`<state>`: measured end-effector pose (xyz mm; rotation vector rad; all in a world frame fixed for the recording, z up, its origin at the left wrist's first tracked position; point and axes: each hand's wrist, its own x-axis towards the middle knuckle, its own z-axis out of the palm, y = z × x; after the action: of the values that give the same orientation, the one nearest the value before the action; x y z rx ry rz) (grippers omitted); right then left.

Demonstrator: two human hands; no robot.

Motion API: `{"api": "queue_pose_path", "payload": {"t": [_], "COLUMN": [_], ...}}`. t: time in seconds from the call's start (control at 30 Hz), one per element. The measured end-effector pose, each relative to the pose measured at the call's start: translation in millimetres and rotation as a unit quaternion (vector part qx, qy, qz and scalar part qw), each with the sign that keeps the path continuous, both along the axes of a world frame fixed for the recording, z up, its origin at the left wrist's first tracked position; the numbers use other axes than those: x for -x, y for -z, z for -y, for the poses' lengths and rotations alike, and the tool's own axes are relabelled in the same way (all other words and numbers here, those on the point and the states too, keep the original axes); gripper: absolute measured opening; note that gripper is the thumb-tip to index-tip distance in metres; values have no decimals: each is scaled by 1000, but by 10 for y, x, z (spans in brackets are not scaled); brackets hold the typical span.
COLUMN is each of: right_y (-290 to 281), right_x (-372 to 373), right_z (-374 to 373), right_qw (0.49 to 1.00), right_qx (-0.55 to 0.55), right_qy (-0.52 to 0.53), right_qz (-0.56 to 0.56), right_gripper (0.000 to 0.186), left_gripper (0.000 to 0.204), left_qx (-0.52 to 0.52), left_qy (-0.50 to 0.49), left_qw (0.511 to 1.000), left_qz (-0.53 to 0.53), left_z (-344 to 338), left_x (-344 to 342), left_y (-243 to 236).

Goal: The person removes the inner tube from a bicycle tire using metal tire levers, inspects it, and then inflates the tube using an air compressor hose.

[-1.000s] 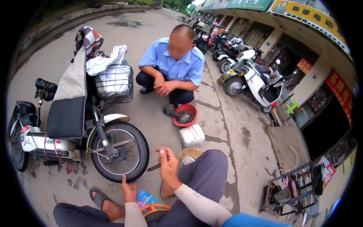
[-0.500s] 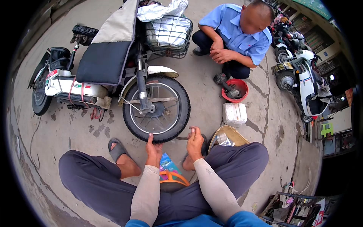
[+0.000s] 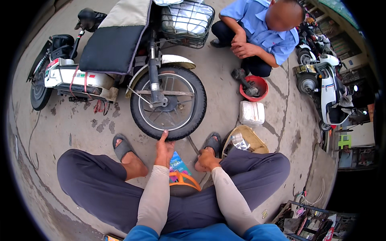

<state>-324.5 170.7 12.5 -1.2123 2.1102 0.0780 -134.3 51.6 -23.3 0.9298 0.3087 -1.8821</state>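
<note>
An electric scooter's front wheel [image 3: 171, 107] stands before me, spokes showing. At the bottom of its black tyre [image 3: 193, 127], my left hand [image 3: 164, 152] has its thumb up against the rubber and its fingers tucked below. To the right of it, my right hand [image 3: 209, 160] is closed round a thin dark bar [image 3: 193, 145], which looks like a tyre lever. The bar slants up toward the tyre; whether its tip touches cannot be seen clearly. Between my legs lie a blue packet [image 3: 179, 164] and something with an orange rim or handle [image 3: 189, 179].
A tan basin [image 3: 259, 143] holding a clear or silvery item sits by my right foot. Beyond it are a white block [image 3: 252, 113] and a red bowl [image 3: 262, 89] with a dark tool. A person in blue [image 3: 260, 28] squats there. Parked scooters [image 3: 327, 90] line the right.
My right hand has come down and back from beside the tyre, and the bar now points more upward. The left hand stays at the tyre. The view has shifted slightly.
</note>
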Motion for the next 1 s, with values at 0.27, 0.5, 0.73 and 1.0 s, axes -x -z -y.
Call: {"api": "queue_pose_path", "payload": {"t": [0.27, 0.5, 0.73, 1.0], "right_y": [-1451, -1741, -1322, -1103], "right_x": [-475, -686, -782, -942], "right_z": [-82, -471, -439, -360], "right_qw": [977, 958, 983, 991], "right_qx": [153, 279, 164, 124], "right_qy": [145, -29, -86, -2], "right_qz": [39, 52, -6, 47], "right_gripper": [40, 41, 47, 50], "left_gripper": [43, 41, 36, 34], "left_qx": [-23, -28, -60, -58], "left_qy": [-20, -46, -47, -81], "left_qw": [999, 998, 997, 994], "left_qz": [-34, -40, -28, -39], "left_z": [-89, -66, -22, -7], "left_x": [-36, 114, 140, 185], "left_y": [-71, -24, 65, 79]}}
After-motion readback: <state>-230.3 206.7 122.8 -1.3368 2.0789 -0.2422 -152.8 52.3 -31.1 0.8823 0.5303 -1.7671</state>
